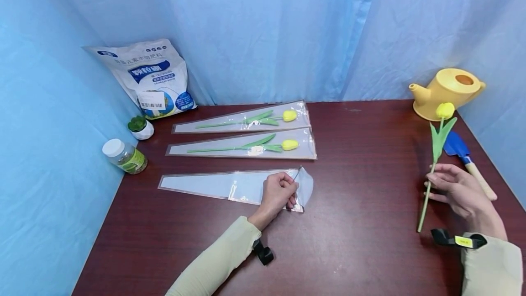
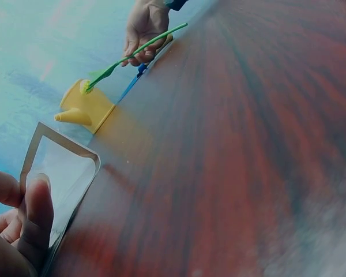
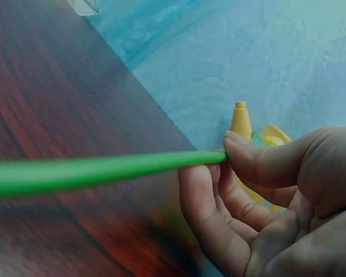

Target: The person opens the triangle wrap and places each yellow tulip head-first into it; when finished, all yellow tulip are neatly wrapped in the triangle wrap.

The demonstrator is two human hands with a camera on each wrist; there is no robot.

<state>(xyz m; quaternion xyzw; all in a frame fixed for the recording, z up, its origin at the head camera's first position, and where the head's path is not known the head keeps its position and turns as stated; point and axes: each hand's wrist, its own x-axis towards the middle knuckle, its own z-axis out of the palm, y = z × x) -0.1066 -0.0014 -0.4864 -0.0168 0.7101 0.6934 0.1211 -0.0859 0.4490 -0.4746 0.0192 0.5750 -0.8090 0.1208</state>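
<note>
My left hand [image 1: 277,193] pinches the wide, open end of a clear flower sleeve [image 1: 205,184] with a white inside, lying nearest me. The left wrist view shows its mouth [image 2: 63,138] parted above the thumb. At the right, my right hand [image 1: 464,191] pinches the stem of a yellow tulip [image 1: 437,143] between thumb and fingers, bloom up and stem end pointing down toward me. In the right wrist view the green stem [image 3: 104,172] runs left from the fingertips. Two more sleeves, each with a yellow tulip [image 1: 289,115] [image 1: 289,145] inside, lie behind the first.
A yellow watering can [image 1: 445,90] and a blue trowel [image 1: 458,145] with a wooden handle are at the right. Along the left stand a white fertilizer bag [image 1: 148,76], a small potted succulent [image 1: 141,128] and a lidded jar [image 1: 125,155]. Blue curtains [image 1: 263,35] border the table.
</note>
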